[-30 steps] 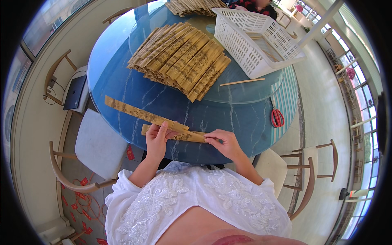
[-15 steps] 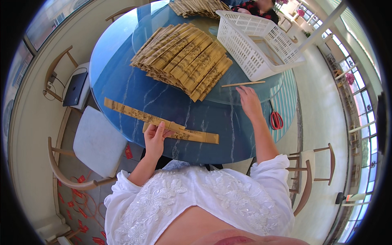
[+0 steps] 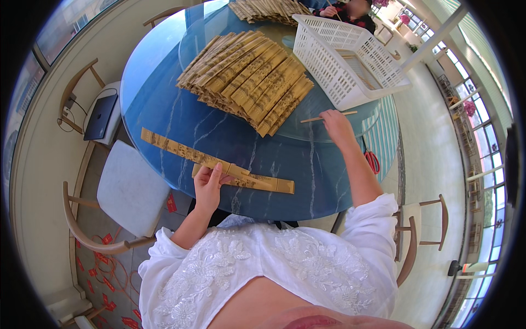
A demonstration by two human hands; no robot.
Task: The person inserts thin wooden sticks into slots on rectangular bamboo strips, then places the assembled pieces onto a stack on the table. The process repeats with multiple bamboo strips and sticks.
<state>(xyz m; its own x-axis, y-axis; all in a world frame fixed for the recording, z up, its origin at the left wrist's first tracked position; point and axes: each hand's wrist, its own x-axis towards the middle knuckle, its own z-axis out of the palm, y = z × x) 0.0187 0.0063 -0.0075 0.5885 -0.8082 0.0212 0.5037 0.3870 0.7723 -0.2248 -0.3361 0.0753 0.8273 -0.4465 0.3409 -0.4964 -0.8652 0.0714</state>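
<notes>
Reaching out from the near edge of a second ago, the right hand [image 3: 335, 123] now closes its fingers on a thin bamboo stick [image 3: 327, 116] beside the white basket [image 3: 350, 60]. Left hand [image 3: 208, 183] pinches bamboo slats [image 3: 219, 164] on the blue counter [image 3: 159, 109].

Hands [image 3: 211, 183] on bamboo strips [image 3: 219, 163]

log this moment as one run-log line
left hand: holds bamboo slat strip on blue round table | right hand: on thin bamboo stick | beside: slat pile, white basket
</notes>
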